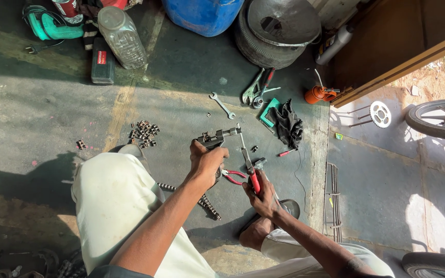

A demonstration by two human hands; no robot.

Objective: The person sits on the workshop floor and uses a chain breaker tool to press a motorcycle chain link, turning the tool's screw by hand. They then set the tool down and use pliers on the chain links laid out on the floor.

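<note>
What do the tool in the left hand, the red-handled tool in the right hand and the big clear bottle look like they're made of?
The dark clamp-like tool in the left hand looks like bare steel: grey, dull sheen. The long red-handled tool in the right hand has a shiny metal shaft and probably a plastic or rubber grip. The clear ribbed bottle looks like thin plastic.

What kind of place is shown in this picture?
Probably a small motorcycle repair workshop, with work done on the concrete floor. Signs: stacked tyres, a loose sprocket, wrenches, and the left hand gripping a chain tool while the right hand holds red-handled pliers.
</note>
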